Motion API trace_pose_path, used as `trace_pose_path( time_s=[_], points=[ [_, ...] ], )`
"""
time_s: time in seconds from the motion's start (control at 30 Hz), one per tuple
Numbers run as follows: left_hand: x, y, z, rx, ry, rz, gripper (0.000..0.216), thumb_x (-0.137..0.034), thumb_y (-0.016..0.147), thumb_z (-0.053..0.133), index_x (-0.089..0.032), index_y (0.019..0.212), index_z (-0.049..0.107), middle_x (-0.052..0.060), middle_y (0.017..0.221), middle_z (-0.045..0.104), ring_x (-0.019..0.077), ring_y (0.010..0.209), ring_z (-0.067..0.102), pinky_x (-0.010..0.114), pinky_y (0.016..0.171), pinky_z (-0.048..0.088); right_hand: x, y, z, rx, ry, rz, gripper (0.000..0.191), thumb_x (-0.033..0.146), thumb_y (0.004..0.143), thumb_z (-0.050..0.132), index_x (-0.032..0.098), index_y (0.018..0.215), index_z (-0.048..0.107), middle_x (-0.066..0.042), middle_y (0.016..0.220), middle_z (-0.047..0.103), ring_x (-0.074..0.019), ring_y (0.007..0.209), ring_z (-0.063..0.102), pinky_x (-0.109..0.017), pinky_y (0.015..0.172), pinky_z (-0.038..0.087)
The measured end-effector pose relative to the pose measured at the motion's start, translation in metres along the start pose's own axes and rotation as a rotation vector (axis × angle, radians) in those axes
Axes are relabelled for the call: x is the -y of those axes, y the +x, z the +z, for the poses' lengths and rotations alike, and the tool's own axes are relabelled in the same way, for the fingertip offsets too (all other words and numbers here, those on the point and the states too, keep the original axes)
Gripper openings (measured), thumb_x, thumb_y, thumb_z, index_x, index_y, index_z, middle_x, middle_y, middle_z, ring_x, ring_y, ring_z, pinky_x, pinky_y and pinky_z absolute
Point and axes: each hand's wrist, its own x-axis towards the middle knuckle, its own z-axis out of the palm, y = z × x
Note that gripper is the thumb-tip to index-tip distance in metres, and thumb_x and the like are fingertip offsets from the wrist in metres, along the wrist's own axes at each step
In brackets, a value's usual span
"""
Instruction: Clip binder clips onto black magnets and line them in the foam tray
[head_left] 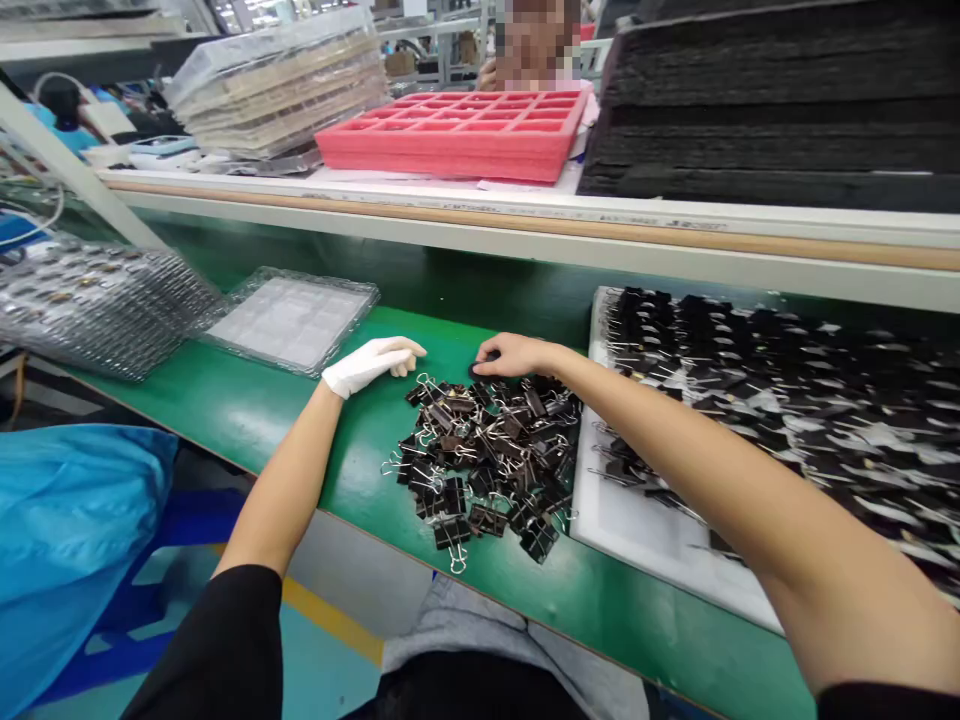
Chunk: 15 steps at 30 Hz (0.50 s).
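Observation:
My left hand (373,364) wears a white glove with bare fingertips. It hovers or rests over the green tabletop, fingers loosely stretched and slightly bent, with nothing visible in them. My bare right hand (517,356) has its thumb and fingers closed on a small black round piece (475,370), partly hidden by the fingers. Just in front of both hands lies a loose heap of black binder clips (487,450) with silver wire handles. To the right, a white foam tray (637,525) carries many rows of black clipped pieces, partly covered by my right forearm.
On the left stand a clear plastic tray (281,318) and a tall stack of clear trays (97,310). A shelf (480,222) crosses behind, bearing red foam trays (450,150) and black foam sheets (772,110). Beyond it is a person. A blue cloth (75,540) hangs lower left.

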Motion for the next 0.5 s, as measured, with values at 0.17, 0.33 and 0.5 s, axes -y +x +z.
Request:
trace_pose_path(
  time_s=[0.17,0.33,0.5],
  points=[
    [0.0,0.036,0.031,-0.297,0.126,0.048,0.052,-0.057,0.091,0.057,-0.013,0.112,0.074,0.007,0.09,0.073,0.0143,0.074,0.059,0.027,0.073,0.051,-0.011,0.004,-0.011,-0.011,-0.087,0.059,0.032,0.049,0.089,0.083,0.018,0.097,0.077,-0.01,0.107,0.078,-0.0241,0.1,0.068,-0.029,0.078,0.045],
    [-0.008,0.075,0.052,-0.255,0.199,0.124,0.057,-0.061,0.098,0.046,-0.014,0.118,0.072,0.007,0.091,0.073,0.0154,0.074,0.059,0.028,0.074,0.051,-0.017,-0.003,-0.022,-0.021,-0.132,0.036,0.043,0.059,0.104,0.06,0.017,0.106,0.072,-0.013,0.113,0.076,-0.0262,0.099,0.068,-0.032,0.079,0.046],
    [-0.01,0.076,0.054,-0.232,0.18,0.176,0.063,-0.066,0.102,0.036,-0.016,0.121,0.069,0.007,0.094,0.071,0.017,0.077,0.06,0.031,0.079,0.052,-0.018,-0.057,-0.028,-0.256,-0.136,-0.014,0.016,0.016,0.101,0.056,0.016,0.114,0.065,-0.014,0.118,0.067,-0.0229,0.095,0.063,-0.032,0.08,0.048]
  ],
)
